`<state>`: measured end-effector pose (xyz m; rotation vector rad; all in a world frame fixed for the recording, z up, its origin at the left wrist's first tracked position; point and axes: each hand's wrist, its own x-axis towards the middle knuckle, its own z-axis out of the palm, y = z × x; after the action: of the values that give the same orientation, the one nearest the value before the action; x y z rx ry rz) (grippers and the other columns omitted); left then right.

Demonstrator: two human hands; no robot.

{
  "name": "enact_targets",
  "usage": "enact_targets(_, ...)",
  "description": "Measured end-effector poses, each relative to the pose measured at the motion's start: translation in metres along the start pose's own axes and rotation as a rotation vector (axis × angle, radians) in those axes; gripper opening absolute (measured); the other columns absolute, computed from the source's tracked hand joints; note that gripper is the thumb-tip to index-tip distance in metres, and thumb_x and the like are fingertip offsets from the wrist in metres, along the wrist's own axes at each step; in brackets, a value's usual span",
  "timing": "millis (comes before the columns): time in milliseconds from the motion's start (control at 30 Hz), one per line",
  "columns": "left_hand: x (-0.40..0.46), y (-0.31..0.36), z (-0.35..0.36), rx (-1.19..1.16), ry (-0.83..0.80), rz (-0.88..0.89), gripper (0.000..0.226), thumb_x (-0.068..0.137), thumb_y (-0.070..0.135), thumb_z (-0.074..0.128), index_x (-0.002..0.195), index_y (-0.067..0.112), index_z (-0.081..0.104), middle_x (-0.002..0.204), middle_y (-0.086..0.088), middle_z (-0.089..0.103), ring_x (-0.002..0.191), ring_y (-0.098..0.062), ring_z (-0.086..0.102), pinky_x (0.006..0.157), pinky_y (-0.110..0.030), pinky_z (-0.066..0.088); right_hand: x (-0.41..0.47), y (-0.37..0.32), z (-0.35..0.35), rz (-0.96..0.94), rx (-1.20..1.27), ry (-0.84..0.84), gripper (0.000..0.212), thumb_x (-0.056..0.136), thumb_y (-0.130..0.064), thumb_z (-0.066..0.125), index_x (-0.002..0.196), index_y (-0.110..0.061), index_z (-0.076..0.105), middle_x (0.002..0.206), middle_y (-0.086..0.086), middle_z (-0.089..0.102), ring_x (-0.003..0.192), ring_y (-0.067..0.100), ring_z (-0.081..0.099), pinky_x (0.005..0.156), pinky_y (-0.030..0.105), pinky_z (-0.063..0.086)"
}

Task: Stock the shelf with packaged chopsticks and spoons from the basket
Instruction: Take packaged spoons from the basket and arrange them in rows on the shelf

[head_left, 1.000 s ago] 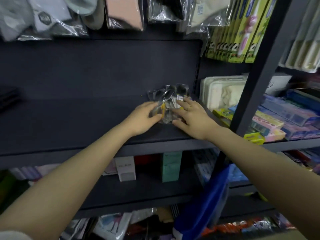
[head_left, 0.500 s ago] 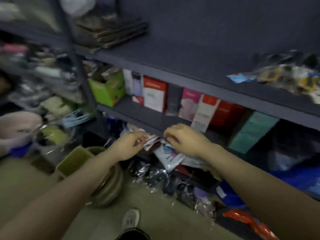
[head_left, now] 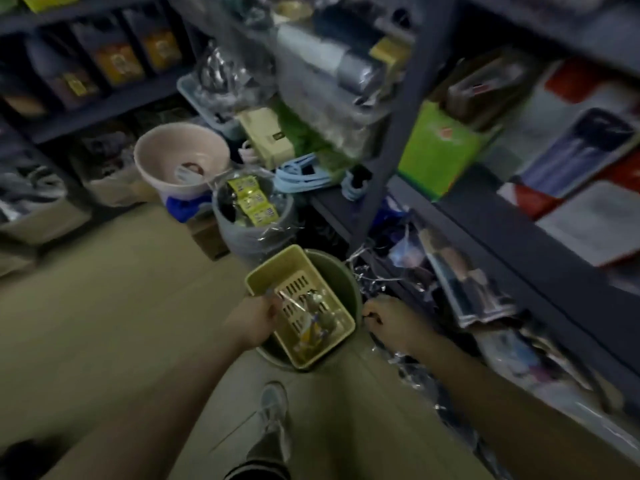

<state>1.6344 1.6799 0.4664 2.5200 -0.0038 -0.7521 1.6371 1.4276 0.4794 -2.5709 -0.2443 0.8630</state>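
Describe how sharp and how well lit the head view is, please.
Head view: dim and motion-blurred throughout; shelf goods smear toward the right edge; the yellow basket and both hands, left and right, stay readable, but finger detail is lost.

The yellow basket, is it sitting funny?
Yes. The yellow basket sits tilted across the top of a green bucket on the floor, not flat, with packets slid toward its lower end. The left hand is at its edge.

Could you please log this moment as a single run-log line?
left hand: reaching into yellow basket | right hand: curled beside green bucket, grip unclear | packets: in basket
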Motion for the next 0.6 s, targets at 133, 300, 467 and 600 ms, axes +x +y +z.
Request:
enact_targets(133, 0.065, -0.049, 0.030, 0.062, -0.129, 0.011, 0.023, 0.091, 0.016, 0.043, 0.097, 0.003, 0.062, 0.101, -0.017, 0.065, 0.093, -0.031, 0.063, 0.077, -0.033, 0.048, 0.095, -0.005, 0.083, 0.149, 0.106, -0.147, 0.032, 0.095, -0.022, 0.042, 0.117, -0.006, 0.057, 0.119, 0.016, 0.059, 0.115, 0.026, 0.056, 0.089, 0.030, 0.041)
enact_targets(300, 0.142, -0.094, 0.094, 0.166, -0.258, 0.058, 0.028, 0.093, 0.025, 0.040, 0.113, 0.015, 0.056, 0.117, -0.008, 0.060, 0.102, -0.023, 0.059, 0.085, -0.032, 0.050, 0.185, 0.023, 0.189, 0.317, 0.116, -0.255, 0.057, 0.090, -0.049, 0.028, 0.120, -0.006, 0.051, 0.116, 0.018, 0.061, 0.108, 0.030, 0.058, 0.077, 0.028, 0.037)
enact_targets(467, 0.210, -0.119, 0.126, 0.310, -0.231, 0.037, 0.035, 0.094, 0.022, 0.039, 0.127, 0.013, 0.045, 0.127, -0.009, 0.050, 0.111, -0.026, 0.053, 0.082, -0.034, 0.047, 0.270, 0.039, 0.252, 0.540, 0.208, -0.222, 0.053, 0.090, -0.043, 0.050, 0.128, -0.006, 0.046, 0.118, 0.014, 0.059, 0.105, 0.027, 0.060, 0.089, 0.034, 0.050)
enact_targets(600, 0.251, -0.127, 0.156, 0.408, -0.316, -0.042, 0.039, 0.095, 0.014, 0.037, 0.133, 0.010, 0.041, 0.131, -0.011, 0.048, 0.114, -0.026, 0.053, 0.085, -0.034, 0.047, 0.296, 0.044, 0.277, 0.712, 0.127, -0.158, 0.069, 0.092, -0.034, 0.050, 0.145, -0.002, 0.019, 0.141, 0.021, 0.039, 0.122, 0.032, 0.049, 0.094, 0.037, 0.047)
